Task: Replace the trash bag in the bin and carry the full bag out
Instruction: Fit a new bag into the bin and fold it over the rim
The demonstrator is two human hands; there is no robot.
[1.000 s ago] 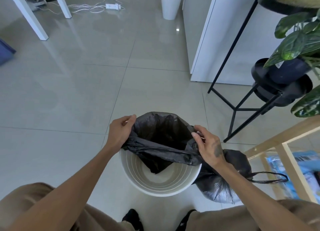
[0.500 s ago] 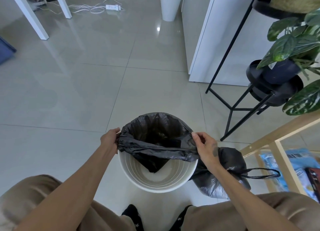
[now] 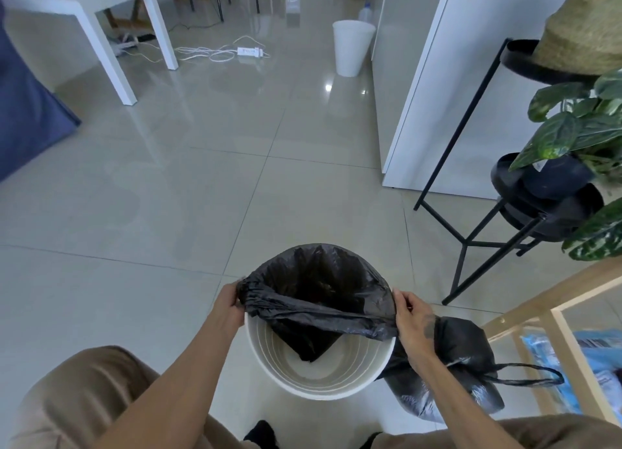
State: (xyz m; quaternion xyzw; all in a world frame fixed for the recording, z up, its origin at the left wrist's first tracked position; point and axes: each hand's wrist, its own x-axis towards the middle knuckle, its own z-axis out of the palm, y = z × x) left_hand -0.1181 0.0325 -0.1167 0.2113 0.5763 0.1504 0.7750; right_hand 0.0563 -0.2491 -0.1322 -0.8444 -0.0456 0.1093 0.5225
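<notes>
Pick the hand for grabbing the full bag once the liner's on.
Right. The full bag lies on the floor just beside the right hand; the left hand grips the liner across the bin.

Black bag [image 3: 316,300] in white bin [image 3: 323,386]; beige floor tiles [image 3: 168,196].

There are two white bins, the near bin [image 3: 336,374] and a second bin [image 3: 351,47] far beyond it. Two black bags show: an open bag [image 3: 319,290] inside the near bin, a tied bag [image 3: 461,364] just right of it. Two hands, left hand [image 3: 229,305] and right hand [image 3: 412,320], are at its rim.
</notes>
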